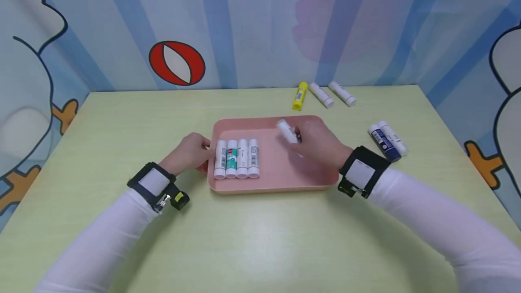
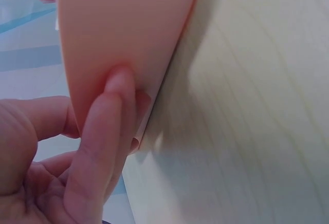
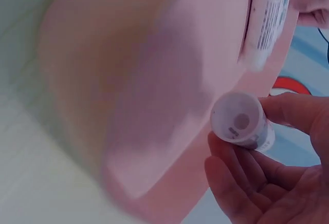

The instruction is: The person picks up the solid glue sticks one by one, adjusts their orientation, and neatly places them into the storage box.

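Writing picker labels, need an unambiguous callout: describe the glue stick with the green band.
On the pale wooden table, find the pink tray. Toward its left end, four glue sticks lie side by side. The green-banded glue stick is second from left, the only one showing green; its row neighbours look mostly white.

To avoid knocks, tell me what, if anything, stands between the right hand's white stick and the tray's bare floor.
Nothing visible does: the right hand holds the white stick above bare tray, and four sticks lie to its left.
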`<state>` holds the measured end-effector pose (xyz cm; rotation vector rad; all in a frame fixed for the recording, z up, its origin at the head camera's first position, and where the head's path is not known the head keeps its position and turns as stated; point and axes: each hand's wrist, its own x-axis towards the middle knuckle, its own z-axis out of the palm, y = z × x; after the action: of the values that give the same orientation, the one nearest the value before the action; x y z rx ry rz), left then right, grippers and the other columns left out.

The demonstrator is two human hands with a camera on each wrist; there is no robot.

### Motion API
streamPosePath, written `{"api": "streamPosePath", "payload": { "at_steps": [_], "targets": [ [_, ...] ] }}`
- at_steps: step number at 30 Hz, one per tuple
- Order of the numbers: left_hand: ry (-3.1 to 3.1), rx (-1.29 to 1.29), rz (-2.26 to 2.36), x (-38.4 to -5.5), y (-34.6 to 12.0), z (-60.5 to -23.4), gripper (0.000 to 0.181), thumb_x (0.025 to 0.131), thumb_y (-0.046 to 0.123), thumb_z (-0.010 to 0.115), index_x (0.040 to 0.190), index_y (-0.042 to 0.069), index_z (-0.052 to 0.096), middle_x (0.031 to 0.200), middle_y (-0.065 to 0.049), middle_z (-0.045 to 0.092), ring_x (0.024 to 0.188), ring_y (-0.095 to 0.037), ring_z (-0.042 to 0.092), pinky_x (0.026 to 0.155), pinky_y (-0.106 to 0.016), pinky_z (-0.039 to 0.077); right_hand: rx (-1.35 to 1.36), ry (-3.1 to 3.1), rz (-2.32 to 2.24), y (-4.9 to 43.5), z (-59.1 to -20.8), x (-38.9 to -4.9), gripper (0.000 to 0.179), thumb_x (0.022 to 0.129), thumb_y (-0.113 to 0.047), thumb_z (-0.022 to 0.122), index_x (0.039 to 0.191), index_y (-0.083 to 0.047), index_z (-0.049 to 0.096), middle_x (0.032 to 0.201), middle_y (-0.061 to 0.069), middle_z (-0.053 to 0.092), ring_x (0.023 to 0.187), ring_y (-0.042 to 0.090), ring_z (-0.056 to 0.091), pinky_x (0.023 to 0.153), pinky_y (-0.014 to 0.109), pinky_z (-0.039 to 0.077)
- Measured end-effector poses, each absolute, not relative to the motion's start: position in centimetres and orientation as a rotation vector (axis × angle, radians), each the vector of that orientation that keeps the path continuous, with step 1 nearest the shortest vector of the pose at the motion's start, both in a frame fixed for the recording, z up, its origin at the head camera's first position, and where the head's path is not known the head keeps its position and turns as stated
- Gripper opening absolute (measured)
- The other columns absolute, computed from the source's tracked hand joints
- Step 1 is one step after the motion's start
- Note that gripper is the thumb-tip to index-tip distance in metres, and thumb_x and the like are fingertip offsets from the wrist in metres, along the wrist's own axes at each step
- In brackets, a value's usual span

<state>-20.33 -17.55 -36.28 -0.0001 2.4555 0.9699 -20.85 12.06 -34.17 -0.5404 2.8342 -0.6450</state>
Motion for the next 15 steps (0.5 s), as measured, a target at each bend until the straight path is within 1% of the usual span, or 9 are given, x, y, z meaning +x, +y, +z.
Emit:
{"api": "streamPosePath", "payload": {
  "at_steps": [3, 9, 15],
  "targets": [
    [2.462, 0.001, 0.965, -20.3, -17.5, -36.3, 0.030, 0.088, 0.013, 0.051, 0.115, -0.001, 0.055, 0.079, -0.010, 0.062, 0.065, -0.020, 0.060, 0.060, -0.029, 0.049, -0.514, 2.795, -0.514, 10.9, -34.2, -20.6, 0.015, 0.083, -0.021, 0.062, 0.090, -0.009, 0.057, 0.070, 0.005, 0.054, 0.064, 0.017, 0.051, 0.060, 0.029, 0.040],
    [2.464, -0.017, 0.973, -20.2, -17.4, -36.1, 0.030, 0.088, 0.013, 0.051, 0.114, 0.000, 0.055, 0.083, -0.010, 0.062, 0.067, -0.020, 0.060, 0.061, -0.029, 0.049, -0.412, 2.732, -0.376, 9.4, -34.7, -20.5, 0.018, 0.085, -0.020, 0.059, 0.098, -0.009, 0.053, 0.081, 0.005, 0.055, 0.072, 0.018, 0.052, 0.064, 0.028, 0.040],
    [2.460, -0.021, 0.981, -20.1, -17.4, -36.2, 0.030, 0.088, 0.013, 0.051, 0.114, -0.001, 0.055, 0.084, -0.011, 0.062, 0.067, -0.020, 0.060, 0.061, -0.029, 0.049, -0.457, 2.695, -0.248, 8.5, -35.2, -20.6, 0.015, 0.086, -0.019, 0.057, 0.096, -0.009, 0.054, 0.079, 0.005, 0.055, 0.072, 0.017, 0.052, 0.064, 0.027, 0.040]
  ]
}}
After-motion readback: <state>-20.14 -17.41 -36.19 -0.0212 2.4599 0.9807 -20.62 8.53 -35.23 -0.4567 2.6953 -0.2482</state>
